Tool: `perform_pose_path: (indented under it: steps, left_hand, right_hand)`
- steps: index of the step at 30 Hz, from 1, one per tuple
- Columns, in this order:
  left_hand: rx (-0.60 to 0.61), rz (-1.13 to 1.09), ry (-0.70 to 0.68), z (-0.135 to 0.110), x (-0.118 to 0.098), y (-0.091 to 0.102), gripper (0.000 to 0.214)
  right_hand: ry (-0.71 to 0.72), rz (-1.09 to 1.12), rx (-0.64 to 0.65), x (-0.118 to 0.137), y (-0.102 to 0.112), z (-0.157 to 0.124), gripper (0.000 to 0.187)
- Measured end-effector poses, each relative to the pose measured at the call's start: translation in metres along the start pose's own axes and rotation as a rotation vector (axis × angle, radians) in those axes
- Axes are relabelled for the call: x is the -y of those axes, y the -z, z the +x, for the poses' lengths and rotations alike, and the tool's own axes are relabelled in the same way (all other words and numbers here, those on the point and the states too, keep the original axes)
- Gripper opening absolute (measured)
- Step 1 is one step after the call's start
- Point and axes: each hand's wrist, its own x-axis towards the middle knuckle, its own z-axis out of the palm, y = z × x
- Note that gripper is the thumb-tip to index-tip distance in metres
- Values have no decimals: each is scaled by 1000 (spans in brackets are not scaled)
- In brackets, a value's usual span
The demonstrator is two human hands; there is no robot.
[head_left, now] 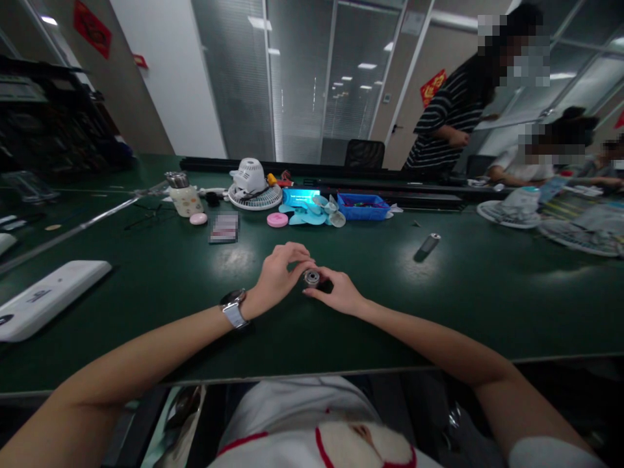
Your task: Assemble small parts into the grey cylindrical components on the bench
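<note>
Between your 2 hands, near the middle of the green table [439,305], sits a small round metal part [312,278]. It looks like a short cylinder with a ring-shaped top, maybe a small motor, but it is too small in the picture to be sure. It rests on or just above the table surface; I cannot tell which.

Your left hand [277,273] comes from the left with the fingertips bent together over the top of the part, pinching it from above. A watch [234,309] is on this wrist. Your right hand [338,292] is just beside the part on the other side, and its fingers close around the side of it.

I judge the part to be stiff and rather heavy for its size, with a smooth surface that may slip. A hold on the round side wall, with fingers on opposite sides, seems safer than a hold on the top ring.

Farther away on the table lies a small grey cylinder [429,244], well apart to the right. Behind are a white fan housing [249,174] on a fan grille [256,197], a blue tray [363,207], 2 pink discs and a cream bottle [185,195]. A white flat device [49,296] lies at the left. Other people are at the far right end.
</note>
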Motion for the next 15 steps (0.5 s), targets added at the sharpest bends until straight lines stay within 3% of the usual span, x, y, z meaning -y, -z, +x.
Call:
perform_pose_path:
  steps: [4,7,10,12,15]
  left_hand:
    - [19,-34,199,-3,14,4,23]
    - [178,-92,280,-13,29,1,28]
    - [326,-157,309,-21,37,-4,36]
    - [352,-175,310,-22,37,-5,43]
    - [319,-182,347,-20,35,-5,44]
  right_hand:
    - [20,11,-9,3,0,-2,42]
    - [32,-19,-82,9,-1,-3,40]
    - [21,14,-237,4,7,3,40]
    - [15,19,-352,-12,24,13,41]
    - [-36,-68,-556,-58,68,30,45]
